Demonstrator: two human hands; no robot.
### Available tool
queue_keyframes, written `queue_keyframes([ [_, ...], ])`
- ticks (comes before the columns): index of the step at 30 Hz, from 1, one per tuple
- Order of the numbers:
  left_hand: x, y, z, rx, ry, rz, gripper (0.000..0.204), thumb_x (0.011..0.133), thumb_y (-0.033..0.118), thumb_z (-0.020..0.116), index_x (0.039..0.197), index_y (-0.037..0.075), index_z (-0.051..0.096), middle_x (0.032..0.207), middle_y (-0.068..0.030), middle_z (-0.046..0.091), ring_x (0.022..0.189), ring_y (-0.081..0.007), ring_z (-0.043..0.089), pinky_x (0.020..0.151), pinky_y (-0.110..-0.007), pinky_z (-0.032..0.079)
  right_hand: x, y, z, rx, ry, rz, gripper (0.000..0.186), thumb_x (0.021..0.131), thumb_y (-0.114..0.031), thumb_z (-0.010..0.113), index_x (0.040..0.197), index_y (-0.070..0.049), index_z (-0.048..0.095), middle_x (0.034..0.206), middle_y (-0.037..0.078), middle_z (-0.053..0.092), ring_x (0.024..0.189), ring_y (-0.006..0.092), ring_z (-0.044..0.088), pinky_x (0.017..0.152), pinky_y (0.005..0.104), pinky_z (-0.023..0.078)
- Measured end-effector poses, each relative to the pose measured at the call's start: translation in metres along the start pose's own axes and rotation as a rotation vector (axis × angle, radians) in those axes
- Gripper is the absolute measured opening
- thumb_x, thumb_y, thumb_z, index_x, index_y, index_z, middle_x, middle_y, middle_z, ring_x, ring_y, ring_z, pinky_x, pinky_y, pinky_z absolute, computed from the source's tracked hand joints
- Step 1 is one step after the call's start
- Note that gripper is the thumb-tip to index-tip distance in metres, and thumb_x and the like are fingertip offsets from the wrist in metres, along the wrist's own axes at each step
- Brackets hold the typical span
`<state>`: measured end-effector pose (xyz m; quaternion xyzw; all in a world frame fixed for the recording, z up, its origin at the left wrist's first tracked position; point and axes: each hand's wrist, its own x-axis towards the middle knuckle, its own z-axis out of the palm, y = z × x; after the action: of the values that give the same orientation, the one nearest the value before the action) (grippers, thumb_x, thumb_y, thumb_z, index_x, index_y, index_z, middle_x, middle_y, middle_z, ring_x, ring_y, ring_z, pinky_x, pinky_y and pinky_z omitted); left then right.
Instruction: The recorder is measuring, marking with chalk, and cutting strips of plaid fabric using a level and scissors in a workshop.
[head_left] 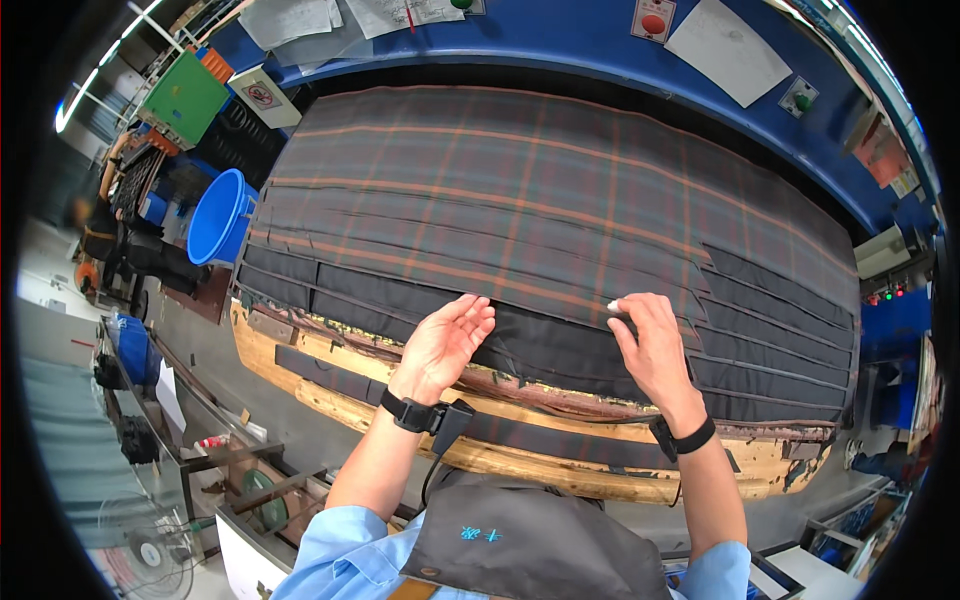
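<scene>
A stack of plaid cloth [480, 190], dark grey with orange and green lines, covers the table in front of me. Strips are cut along its near part, and black fabric [540, 340] shows beneath. Over the near edge of the plaid, my left hand [448, 345] is open, palm turned inward, fingers loosely curved and holding nothing. To its right, my right hand [648, 345] hovers near the cut strips with thumb and index finger apart. Something small and white [613, 305] sits at its index fingertip; I cannot tell what it is. Black bands circle both wrists.
A wooden board [620, 475] runs along the table's near edge, with a dark plaid strip [530, 437] on it. Behind the cloth rises a blue machine beam [560, 50] bearing papers and buttons. A blue bucket [218, 215] stands left, near another person [130, 245].
</scene>
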<state>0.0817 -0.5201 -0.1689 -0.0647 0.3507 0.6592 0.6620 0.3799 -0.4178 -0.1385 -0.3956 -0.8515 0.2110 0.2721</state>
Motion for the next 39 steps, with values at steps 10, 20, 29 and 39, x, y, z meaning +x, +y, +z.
queue_keyframes([
  [10,0.019,-0.001,0.003,0.009,-0.085,0.045,0.010,0.098,0.006,0.070,0.106,0.001,0.065,0.107,-0.0096,0.069,0.091,-0.0198,0.067,0.077,-0.031,0.059,0.036,-0.001,0.030,-0.005,-0.185,-0.027,0.051,0.088,-0.029,0.080,0.130,-0.006,0.063,0.129,0.010,0.064,0.125,0.0301,0.052,0.104,0.0458,0.042],
  [20,0.016,0.000,0.005,-0.033,-0.143,0.026,0.004,0.099,0.008,0.068,0.101,0.004,0.067,0.106,-0.0081,0.071,0.090,-0.0197,0.068,0.070,-0.029,0.056,0.063,-0.015,0.035,-0.037,-0.292,-0.105,0.057,0.084,-0.022,0.082,0.134,-0.004,0.059,0.119,0.012,0.062,0.122,0.0310,0.053,0.102,0.0444,0.042],
  [29,-0.029,0.012,0.001,0.336,-0.154,-0.183,0.034,0.107,0.031,0.059,0.125,0.002,0.062,0.131,-0.0196,0.066,0.110,-0.0299,0.069,0.090,-0.041,0.059,0.061,-0.074,-0.005,0.060,-0.162,-0.106,0.057,0.079,-0.006,0.078,0.132,-0.006,0.059,0.106,0.011,0.056,0.094,0.0323,0.063,0.082,0.0421,0.053],
  [39,-0.003,0.115,-0.047,-0.196,-0.162,0.421,0.047,0.110,0.020,0.046,0.146,-0.010,0.044,0.147,-0.0230,0.056,0.138,-0.0315,0.055,0.115,-0.041,0.049,0.001,-0.106,-0.080,-0.027,-0.070,-0.235,0.067,0.065,0.002,0.077,0.130,-0.008,0.063,0.099,0.014,0.058,0.078,0.0322,0.063,0.065,0.0401,0.052],
])
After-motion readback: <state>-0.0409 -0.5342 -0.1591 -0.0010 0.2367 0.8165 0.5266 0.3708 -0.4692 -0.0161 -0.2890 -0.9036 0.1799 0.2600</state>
